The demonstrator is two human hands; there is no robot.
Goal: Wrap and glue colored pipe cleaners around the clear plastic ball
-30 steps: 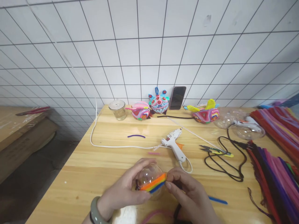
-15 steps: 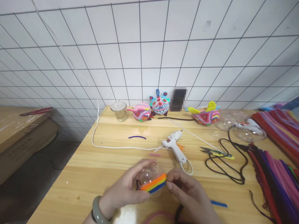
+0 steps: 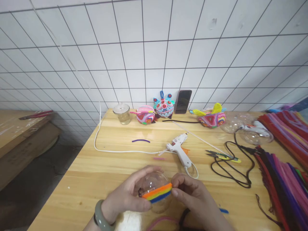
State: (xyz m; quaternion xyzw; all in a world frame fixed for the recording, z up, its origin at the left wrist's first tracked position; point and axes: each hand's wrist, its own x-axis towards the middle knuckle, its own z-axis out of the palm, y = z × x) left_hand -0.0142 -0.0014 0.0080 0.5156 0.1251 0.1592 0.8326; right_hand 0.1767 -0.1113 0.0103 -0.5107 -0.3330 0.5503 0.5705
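Observation:
My left hand [image 3: 127, 194] is wrapped round a clear plastic ball [image 3: 154, 179] near the front of the table. Across the ball lies a band of orange, yellow and blue pipe cleaners [image 3: 157, 193]; my left thumb presses by its left end. The fingertips of my right hand [image 3: 192, 196] pinch the band's right end. A dark curled bit [image 3: 140, 192] shows at the ball's left side. Whether the band is stuck to the ball, I cannot tell. Partly behind my right wrist, a blue pipe cleaner piece [image 3: 224, 210] lies on the wood.
A white glue gun [image 3: 180, 150] lies just beyond my hands, its cord running left. Snips [image 3: 218, 154] and a black cable [image 3: 231, 175] are to the right, beside pipe cleaner bundles [image 3: 281, 179]. Decorated balls [image 3: 164, 107], a lidded glass [image 3: 124, 117] and a phone [image 3: 183, 102] line the back.
The ball has turned slightly in my left hand and shows more below the band. Both hands keep their hold, and the blue piece is more covered by my right arm.

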